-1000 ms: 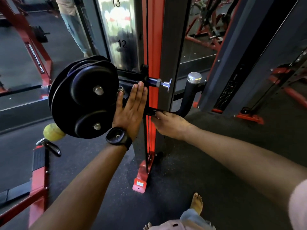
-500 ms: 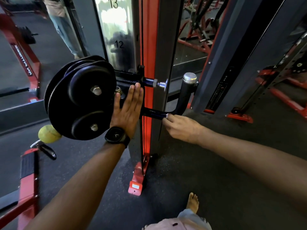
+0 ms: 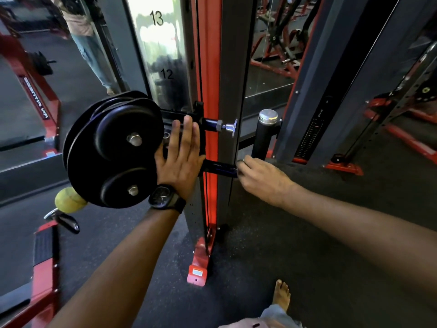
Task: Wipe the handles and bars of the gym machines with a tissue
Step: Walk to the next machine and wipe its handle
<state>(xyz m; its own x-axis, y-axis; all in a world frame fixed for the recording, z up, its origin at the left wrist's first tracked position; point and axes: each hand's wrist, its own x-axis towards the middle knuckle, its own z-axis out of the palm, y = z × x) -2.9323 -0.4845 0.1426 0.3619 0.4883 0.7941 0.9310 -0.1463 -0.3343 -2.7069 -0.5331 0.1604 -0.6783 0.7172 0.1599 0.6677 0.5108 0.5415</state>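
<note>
A black L-shaped handle juts from the red and grey upright (image 3: 209,67) of a cable machine: a horizontal bar (image 3: 220,168) and an upright grip (image 3: 263,136) with a silver cap. My right hand (image 3: 262,178) curls over the horizontal bar near the bend. A small white sliver of tissue (image 3: 240,161) shows at its fingertips; the rest is hidden under the hand. My left hand (image 3: 179,162), with a black watch at the wrist, lies flat with straight fingers on the carriage beside the black pulley wheels (image 3: 113,150).
A silver pop pin (image 3: 225,127) sticks out above the bar. A yellow ball (image 3: 69,200) and a red bench frame (image 3: 45,256) sit low on the left. My bare foot (image 3: 281,295) stands on the dark rubber floor. A mirror behind reflects a standing person (image 3: 87,43).
My right hand has slid to the right along the horizontal bar, away from the upright and toward the bend. The left hand has stayed flat on the carriage.
</note>
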